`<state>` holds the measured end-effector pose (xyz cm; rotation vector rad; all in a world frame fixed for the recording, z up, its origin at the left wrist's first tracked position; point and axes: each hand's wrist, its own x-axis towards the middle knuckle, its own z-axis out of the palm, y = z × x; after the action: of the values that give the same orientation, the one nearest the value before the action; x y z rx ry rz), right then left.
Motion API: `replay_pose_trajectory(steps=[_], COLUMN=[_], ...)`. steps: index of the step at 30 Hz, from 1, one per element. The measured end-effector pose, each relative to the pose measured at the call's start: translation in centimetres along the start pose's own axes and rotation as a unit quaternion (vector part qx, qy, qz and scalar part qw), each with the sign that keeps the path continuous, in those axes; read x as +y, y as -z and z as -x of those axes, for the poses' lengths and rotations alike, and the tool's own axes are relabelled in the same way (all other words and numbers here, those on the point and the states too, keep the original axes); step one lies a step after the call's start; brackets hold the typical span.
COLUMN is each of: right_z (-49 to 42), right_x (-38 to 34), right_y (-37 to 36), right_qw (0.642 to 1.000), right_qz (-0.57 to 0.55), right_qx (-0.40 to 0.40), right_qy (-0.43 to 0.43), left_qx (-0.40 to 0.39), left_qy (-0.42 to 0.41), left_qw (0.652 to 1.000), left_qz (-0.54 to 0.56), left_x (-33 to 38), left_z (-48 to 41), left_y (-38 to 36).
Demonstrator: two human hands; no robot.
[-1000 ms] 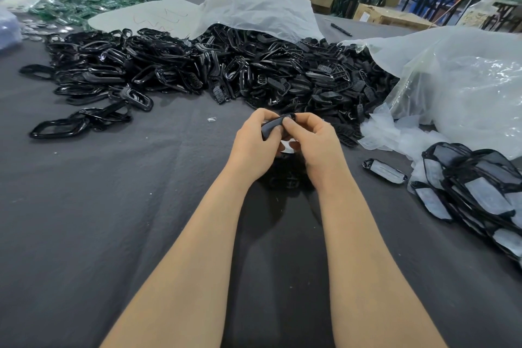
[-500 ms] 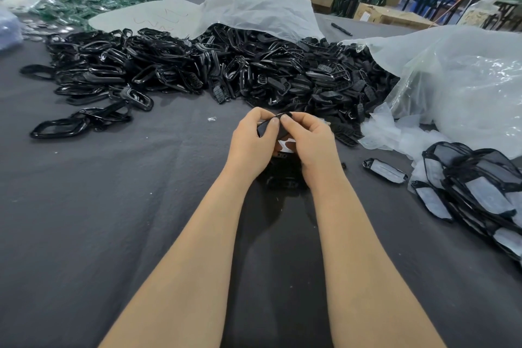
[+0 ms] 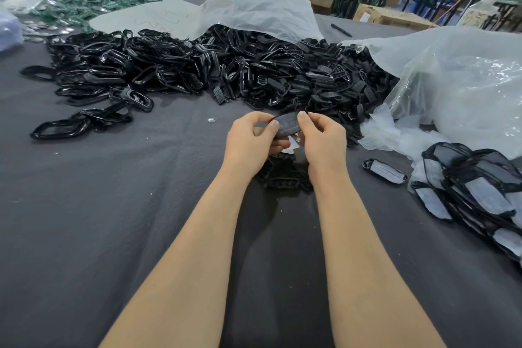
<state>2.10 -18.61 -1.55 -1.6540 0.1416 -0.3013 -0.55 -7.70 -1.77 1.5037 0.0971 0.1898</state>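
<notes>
Both hands hold one small black oval plastic piece (image 3: 286, 127) above the dark cloth table (image 3: 113, 220). My left hand (image 3: 251, 141) pinches its left end with thumb and fingers. My right hand (image 3: 322, 138) pinches its right end, index finger on the top edge. The piece's flat face with small round marks is turned toward me. A bit of white film (image 3: 292, 144) shows just under it. A small heap of black parts (image 3: 284, 178) lies on the cloth below my wrists, partly hidden.
A big pile of black plastic frames and button pads (image 3: 226, 73) spreads across the far table. White plastic bags (image 3: 466, 87) lie at the right and back. Parts with grey film (image 3: 480, 192) are stacked at the right; one (image 3: 385, 171) lies alone. Green pieces (image 3: 84, 5) sit far left.
The black piece was edge-on between my fingertips; it is now turned with its flat face toward me. Both hands stayed in the same place above the cloth.
</notes>
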Motion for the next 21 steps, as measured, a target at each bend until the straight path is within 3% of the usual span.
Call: replay_pose_trajectory(steps=[7,16,21], right_z=[0.14,0.33,0.60], right_x=[-0.09,-0.26,-0.47], right_y=[0.47,0.44,0.37], right_qw=[0.994,0.996,0.991], right_qz=[0.068,0.069,0.074], right_qx=[-0.079,-0.053,-0.103], right_qy=[0.027,0.034,0.029], left_qx=[0.039,0.024,0.042], left_qy=[-0.035,-0.060,-0.035], left_qw=[0.998,0.990,0.992], left_qz=[-0.042,-0.122,-0.111], left_x=[-0.19,-0.39,-0.47], left_z=[-0.09,0.04,-0.28], left_y=[0.05,0.01,0.23])
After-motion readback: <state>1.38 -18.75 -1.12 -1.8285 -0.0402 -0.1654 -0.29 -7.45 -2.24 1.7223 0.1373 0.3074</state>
